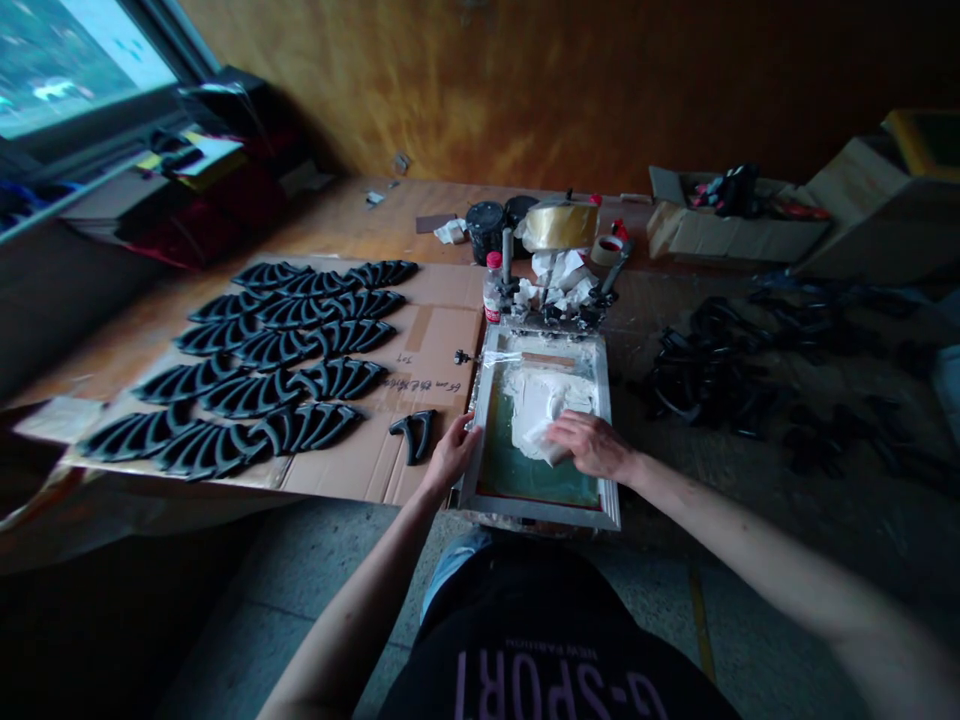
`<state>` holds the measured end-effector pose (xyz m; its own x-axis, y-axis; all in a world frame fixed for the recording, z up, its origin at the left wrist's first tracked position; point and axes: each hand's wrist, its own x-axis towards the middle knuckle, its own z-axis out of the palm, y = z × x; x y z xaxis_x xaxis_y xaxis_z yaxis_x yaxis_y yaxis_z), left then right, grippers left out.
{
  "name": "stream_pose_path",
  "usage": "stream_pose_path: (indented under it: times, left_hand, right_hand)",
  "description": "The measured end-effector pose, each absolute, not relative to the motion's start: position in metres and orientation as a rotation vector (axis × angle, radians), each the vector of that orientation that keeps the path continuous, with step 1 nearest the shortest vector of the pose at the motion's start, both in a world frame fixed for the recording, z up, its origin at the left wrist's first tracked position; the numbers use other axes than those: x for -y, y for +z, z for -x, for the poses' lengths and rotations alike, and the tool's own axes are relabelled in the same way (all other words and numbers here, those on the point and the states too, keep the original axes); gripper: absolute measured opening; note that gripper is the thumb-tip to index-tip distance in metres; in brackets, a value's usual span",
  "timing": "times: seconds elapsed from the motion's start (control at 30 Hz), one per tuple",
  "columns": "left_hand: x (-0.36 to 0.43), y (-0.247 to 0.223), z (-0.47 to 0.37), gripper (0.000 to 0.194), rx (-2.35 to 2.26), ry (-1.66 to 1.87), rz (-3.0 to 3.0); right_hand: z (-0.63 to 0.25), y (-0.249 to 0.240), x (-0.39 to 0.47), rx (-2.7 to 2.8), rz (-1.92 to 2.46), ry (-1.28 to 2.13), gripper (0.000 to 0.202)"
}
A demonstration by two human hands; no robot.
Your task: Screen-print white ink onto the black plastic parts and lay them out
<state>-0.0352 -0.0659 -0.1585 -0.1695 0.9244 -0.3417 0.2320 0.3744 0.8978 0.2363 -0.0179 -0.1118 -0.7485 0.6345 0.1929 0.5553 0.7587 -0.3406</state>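
Note:
A screen printing frame [611, 440] with a metal rim and green mesh lies in front of me. Thick white ink [541, 395] covers the middle of the mesh. My right hand [596, 447] is closed on a small pale scraper [553, 452], smeared with white, at the lower right of the ink; its exact shape is partly hidden by my fingers. My left hand [454, 450] is closed at the frame's left edge, its thumb against the rim. Just left of that hand, a single black curved handle-like part [414, 436] rests on the cardboard.
Rows of black curved parts [259, 375] cover the cardboard sheet [375, 455] at left. Behind the frame stand a red-capped bottle [492, 290], a black tub [486, 230] and tape rolls [562, 226]. More black parts [690, 370] lie piled at right, below an open carton [739, 235].

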Motion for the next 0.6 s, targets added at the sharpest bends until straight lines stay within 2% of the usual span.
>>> stream_pose_path:
  times: [0.1, 0.23, 0.33, 0.43, 0.53, 0.6]
  left_hand:
    - [0.066, -0.156, 0.033, 0.048, -1.638, 0.898, -0.997]
    - [0.065, -0.157, 0.035, 0.05, -1.63, 0.891, -1.0]
    - [0.065, -0.161, 0.037, 0.055, -1.6, 0.869, -1.044]
    - [0.065, -0.164, 0.039, 0.059, -1.576, 0.84, -1.07]
    - [0.066, -0.154, 0.039, 0.063, -1.543, 0.822, -1.068]
    - [0.066, -0.137, 0.04, 0.068, -1.492, 0.83, -1.04]
  right_hand:
    - [-0.248, -0.105, 0.024, 2.743, 0.721, 0.5, 0.031]
    - [-0.236, -0.11, 0.018, 2.57, 0.921, 0.413, 0.026]
    - [-0.232, -0.125, 0.03, 2.516, 0.888, 0.25, 0.031]
    - [-0.235, -0.127, 0.037, 2.576, 0.785, 0.3, 0.03]
    - [-0.228, -0.111, 0.016, 2.498, 0.914, 0.379, 0.022]
    - [-0.22, -0.095, -0.013, 2.381, 1.067, 0.38, 0.036]
